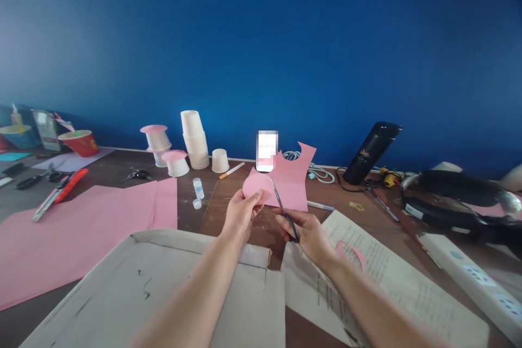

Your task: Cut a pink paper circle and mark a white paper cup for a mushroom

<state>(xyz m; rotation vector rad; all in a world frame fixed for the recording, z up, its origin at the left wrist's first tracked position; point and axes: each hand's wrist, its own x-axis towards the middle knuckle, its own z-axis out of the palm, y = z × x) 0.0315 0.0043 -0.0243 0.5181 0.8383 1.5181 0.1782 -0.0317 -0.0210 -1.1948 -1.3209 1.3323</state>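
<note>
My left hand (243,213) pinches a roundish pink paper piece (256,185) between thumb and fingers, near the middle of the view. Dark-handled scissors (290,224) are in my right hand (302,231), their blades pointing up and left at the right edge of that piece. Behind lies a larger pink sheet (289,182) with curved cutouts along its top. A thin curved pink scrap (354,253) rests on a printed page (391,261) beside my right wrist.
Paper cups (196,144), some topped with pink discs, stand along the blue wall. A white box lid (163,283) and pink sheets (122,206) lie left, with a red cutter (71,186). At right are a black bottle (369,153) and a power strip (468,272).
</note>
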